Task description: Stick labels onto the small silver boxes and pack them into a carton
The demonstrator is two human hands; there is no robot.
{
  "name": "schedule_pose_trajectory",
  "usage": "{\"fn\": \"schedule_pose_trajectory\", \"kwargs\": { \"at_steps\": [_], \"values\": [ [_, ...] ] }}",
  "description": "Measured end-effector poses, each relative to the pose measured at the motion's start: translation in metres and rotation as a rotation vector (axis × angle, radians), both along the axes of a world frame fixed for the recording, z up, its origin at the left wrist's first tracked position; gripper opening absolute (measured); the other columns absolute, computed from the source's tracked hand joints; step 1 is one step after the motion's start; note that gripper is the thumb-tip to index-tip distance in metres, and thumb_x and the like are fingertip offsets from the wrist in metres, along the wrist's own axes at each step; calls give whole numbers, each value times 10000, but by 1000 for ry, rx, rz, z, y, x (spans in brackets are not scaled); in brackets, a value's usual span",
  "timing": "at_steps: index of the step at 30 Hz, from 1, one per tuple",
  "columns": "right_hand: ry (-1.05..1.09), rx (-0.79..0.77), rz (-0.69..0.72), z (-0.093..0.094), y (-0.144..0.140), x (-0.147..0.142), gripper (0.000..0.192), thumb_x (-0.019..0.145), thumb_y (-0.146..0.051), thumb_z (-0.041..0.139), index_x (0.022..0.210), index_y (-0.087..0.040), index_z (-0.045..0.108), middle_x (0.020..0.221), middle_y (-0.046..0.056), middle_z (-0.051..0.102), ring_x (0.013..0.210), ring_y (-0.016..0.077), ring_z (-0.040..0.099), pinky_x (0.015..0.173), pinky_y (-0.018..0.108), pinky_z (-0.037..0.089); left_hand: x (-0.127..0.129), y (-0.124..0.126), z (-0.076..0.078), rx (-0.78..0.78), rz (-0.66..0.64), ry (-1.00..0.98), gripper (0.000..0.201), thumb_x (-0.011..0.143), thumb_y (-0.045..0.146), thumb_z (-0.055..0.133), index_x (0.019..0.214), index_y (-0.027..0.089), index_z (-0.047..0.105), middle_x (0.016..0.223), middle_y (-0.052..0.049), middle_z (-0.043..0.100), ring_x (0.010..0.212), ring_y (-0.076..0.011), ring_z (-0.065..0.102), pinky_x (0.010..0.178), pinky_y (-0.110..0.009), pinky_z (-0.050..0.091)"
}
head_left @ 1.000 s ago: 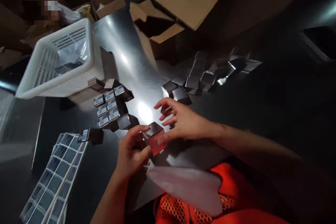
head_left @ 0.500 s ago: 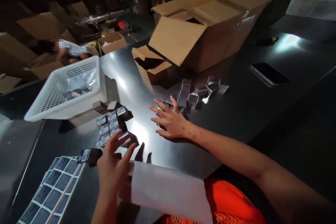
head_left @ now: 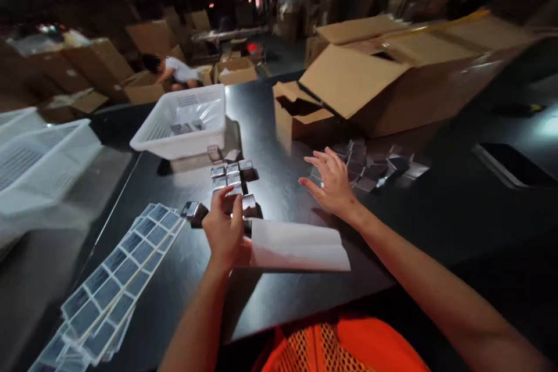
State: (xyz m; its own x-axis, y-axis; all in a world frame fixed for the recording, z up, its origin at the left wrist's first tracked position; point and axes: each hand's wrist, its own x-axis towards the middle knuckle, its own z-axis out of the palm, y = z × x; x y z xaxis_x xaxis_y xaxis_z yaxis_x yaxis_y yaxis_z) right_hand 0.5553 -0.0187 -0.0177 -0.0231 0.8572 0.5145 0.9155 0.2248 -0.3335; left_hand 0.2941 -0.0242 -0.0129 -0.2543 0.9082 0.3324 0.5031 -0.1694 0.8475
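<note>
Your left hand is pinching a small labelled box beside the cluster on the counter, your right hand is hovering open-fingered and empty over unlabelled boxes, risking scattering them.

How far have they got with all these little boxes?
A small block of labelled boxes already sits in rows by the white basket. The left hand rests at the near end of that block, beside a white sheet; the right hand reaches open toward the unlabelled pile. That pile looks bigger than the block, and the label sheets look mostly full, so probably most remains.
</note>
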Motion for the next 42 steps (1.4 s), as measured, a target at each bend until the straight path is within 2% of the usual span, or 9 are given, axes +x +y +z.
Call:
{"fn": "schedule_pose_trajectory", "kwargs": {
  "at_steps": [5,8,14,19,26,30,35,38,42],
  "values": [
    [318,-395,694,30,-35,-72,641,836,-415,799,1380,-191,545,1294,115,660,1141,240,659,990,398,544,5,-3,-2,218,36,-91,216,905,380,638,1047,218,655,874,-21,759,749,-163,726,693,-270,538],
    [396,-496,655,32,-31,-87,467,851,-220,763,1293,-212,613,1111,43,734,957,176,695,869,318,544,2,0,4,110,-13,-291,315,914,472,622,1083,206,620,892,-41,763,761,-168,732,692,-274,549],
    [460,-485,493,30,-7,-74,228,815,-282,790,1022,-199,746,893,17,761,803,162,697,716,272,514,-13,7,15,-406,-469,-543,452,633,496,865,891,154,721,738,-54,749,645,-197,712,633,-298,558],
    [477,-267,524,25,-9,-76,131,851,-291,780,942,-197,785,915,34,776,813,157,713,708,265,545,-8,4,15,-419,-465,-576,404,607,482,896,783,163,722,739,-36,748,681,-171,706,676,-279,560],
    [-102,485,655,1,-17,-76,142,934,-111,611,901,-174,735,964,67,795,941,247,714,828,417,550,-9,11,11,-608,-497,-601,627,567,451,883,1069,146,665,706,-27,713,571,-151,645,549,-246,487],
    [58,465,991,21,-26,-69,94,961,-175,619,933,-192,707,949,47,764,967,198,689,850,352,563,-10,11,5,-588,-551,-541,557,569,295,832,1072,152,639,702,-11,689,585,-138,608,570,-241,456],
    [304,78,614,54,25,-69,617,912,-238,688,1480,-272,451,1231,91,686,1124,232,659,978,404,539,0,4,-4,-533,-611,-314,199,680,181,637,863,184,713,732,-7,666,688,-159,592,638,-260,437],
    [227,-269,447,40,88,-83,1039,796,-174,758,1616,-99,126,1324,210,639,1246,302,616,1028,445,513,14,-3,-10,-483,-528,-184,197,693,101,496,708,206,661,698,1,633,708,-173,553,651,-273,389],
    [250,-301,435,10,137,-100,1083,693,-32,746,1597,-87,153,1076,133,749,969,248,729,884,365,568,26,-8,-13,-436,-432,-102,180,714,103,455,617,214,559,594,15,564,642,-170,518,631,-285,347]
  ]
}}
